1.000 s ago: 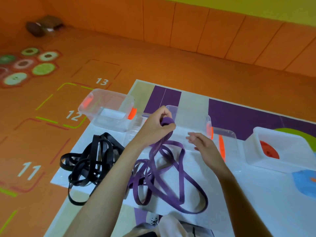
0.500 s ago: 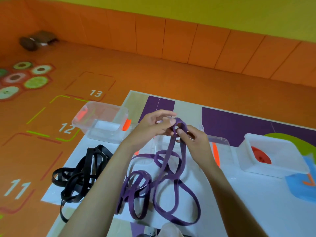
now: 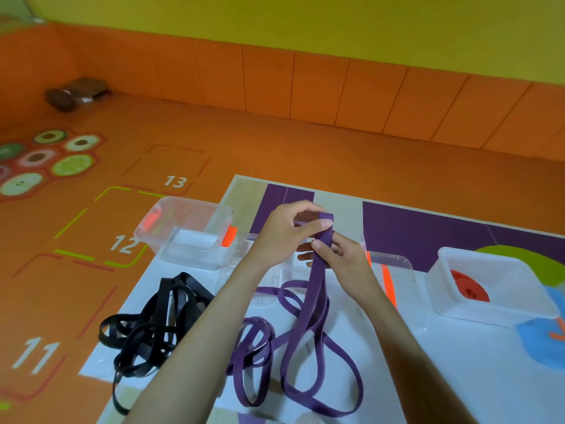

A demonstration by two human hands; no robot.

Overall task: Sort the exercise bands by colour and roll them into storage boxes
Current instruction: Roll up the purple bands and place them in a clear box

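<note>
On white mat (image 3: 458, 377): pinches top of purple band (image 3: 318, 289) with left hand (image 3: 287, 234), grips below with right hand (image 3: 342, 258); black bands (image 3: 153, 328) at eight o'clock.

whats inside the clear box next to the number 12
No bands show in the clear box, only its bare bottom and orange clips at the ends. Nothing covers it, so little is hidden.

Had both bare forearms reaching out in front of me, angling in toward each other. My left hand (image 3: 286, 232) sat higher, fingers curled, pinching the purple band (image 3: 318, 281) at its top. My right hand (image 3: 345, 260) pinched it just below, thumb up front.
</note>
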